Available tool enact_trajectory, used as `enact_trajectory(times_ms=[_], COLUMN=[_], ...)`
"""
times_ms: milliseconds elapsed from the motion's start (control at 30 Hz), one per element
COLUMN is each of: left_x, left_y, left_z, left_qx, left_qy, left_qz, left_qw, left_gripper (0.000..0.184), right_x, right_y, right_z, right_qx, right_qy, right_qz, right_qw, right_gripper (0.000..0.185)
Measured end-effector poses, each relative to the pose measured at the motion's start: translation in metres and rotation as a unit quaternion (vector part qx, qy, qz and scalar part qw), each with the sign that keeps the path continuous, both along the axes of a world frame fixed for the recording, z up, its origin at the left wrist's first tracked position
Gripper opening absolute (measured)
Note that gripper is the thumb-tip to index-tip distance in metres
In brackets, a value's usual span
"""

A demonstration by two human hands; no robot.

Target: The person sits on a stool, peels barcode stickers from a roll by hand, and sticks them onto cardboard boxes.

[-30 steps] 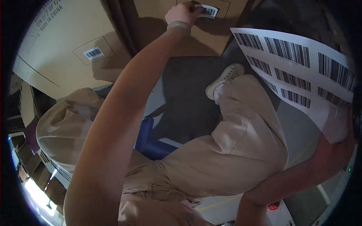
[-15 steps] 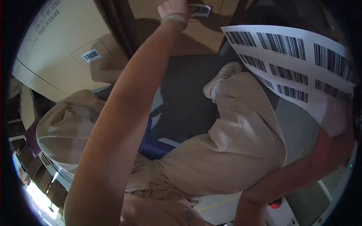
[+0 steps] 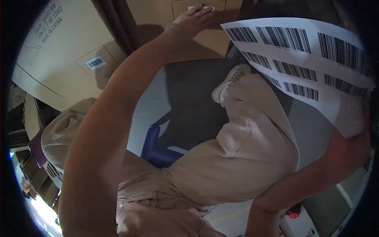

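My left hand [image 3: 195,20] reaches to the top of the view and lies with extended fingers against a cardboard box [image 3: 156,12]. Its fingertips cover most of a small white barcode label [image 3: 211,8] on that box. At the right edge, my right hand [image 3: 367,108] grips a large white sheet of barcode labels [image 3: 294,55], which curves out towards the middle. Much of that hand is dark or hidden by the sheet, so its fingers barely show.
Another cardboard box [image 3: 63,51] with printed text and a barcode label [image 3: 95,63] stands at upper left. My bent legs [image 3: 252,138] and white shoe [image 3: 233,81] take up the middle. A blue object [image 3: 158,152] lies on the grey floor [image 3: 152,104] between them.
My left hand has moved slightly down and right, its fingers now flattened over the label. The barcode sheet has shifted a little left and up in view.
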State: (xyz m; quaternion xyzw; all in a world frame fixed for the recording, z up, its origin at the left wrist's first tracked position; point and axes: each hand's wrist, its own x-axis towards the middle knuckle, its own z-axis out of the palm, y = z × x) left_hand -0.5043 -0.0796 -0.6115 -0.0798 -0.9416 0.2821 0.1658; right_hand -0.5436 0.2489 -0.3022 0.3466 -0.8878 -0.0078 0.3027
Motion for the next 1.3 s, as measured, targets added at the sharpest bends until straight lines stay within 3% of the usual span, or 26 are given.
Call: enact_trajectory(times_ms=[267, 433, 533, 767, 967, 1000, 1033, 1100, 1133, 1167, 1233, 1300], left_x=[-0.011, -0.011, -0.037, -0.095, -0.108, -0.119, -0.134, -0.13, -0.111, -0.098, -0.107, -0.128], left_y=[-0.021, -0.04, -0.033, 0.026, 0.055, 0.053, 0.045, 0.04, 0.04, 0.038, 0.038, 0.034], left_z=[0.003, 0.044, 0.062, 0.036, 0.057, 0.026, -0.029, -0.036, 0.012, 0.04, 0.014, -0.028], left_qx=[0.017, 0.086, 0.097, -0.063, -0.129, -0.13, -0.318, -0.473, -0.344, -0.186, -0.239, -0.339], left_qy=[-0.012, -0.055, -0.022, -0.039, -0.231, -0.23, 0.008, 0.242, 0.04, -0.165, -0.101, 0.021], left_qz=[-0.014, 0.08, 0.052, 0.032, 0.129, 0.132, 0.234, 0.313, 0.202, 0.075, 0.087, 0.099], left_qw=[1.0, 0.991, 0.994, 0.997, 0.956, 0.955, 0.919, 0.787, 0.916, 0.966, 0.962, 0.935], left_gripper=[0.054, 0.056, 0.057, 0.059, 0.061, 0.061, 0.063, 0.065, 0.065, 0.066, 0.065, 0.064], right_x=[-0.001, -0.001, -0.002, -0.001, -0.005, -0.006, -0.006, -0.005, -0.002, 0.002, 0.006, 0.001], right_y=[0.0, -0.003, -0.004, 0.003, 0.004, 0.004, 0.002, -0.004, -0.007, -0.009, -0.005, -0.002], right_z=[-0.001, -0.002, -0.001, 0.004, -0.001, -0.003, -0.002, -0.002, -0.002, -0.003, -0.002, 0.0], right_qx=[0.005, 0.009, 0.008, 0.018, -0.004, -0.016, -0.017, -0.033, -0.038, -0.044, -0.052, -0.115], right_qy=[0.007, 0.002, -0.001, 0.01, -0.006, -0.002, 0.0, -0.043, -0.058, -0.057, -0.052, -0.101], right_qz=[-0.001, -0.002, -0.006, -0.008, -0.002, 0.015, 0.017, 0.056, 0.069, 0.011, -0.041, 0.012], right_qw=[1.0, 1.0, 1.0, 1.0, 1.0, 1.0, 1.0, 0.997, 0.995, 0.997, 0.996, 0.988], right_gripper=[0.035, 0.035, 0.035, 0.036, 0.036, 0.037, 0.037, 0.033, 0.035, 0.034, 0.039, 0.036])
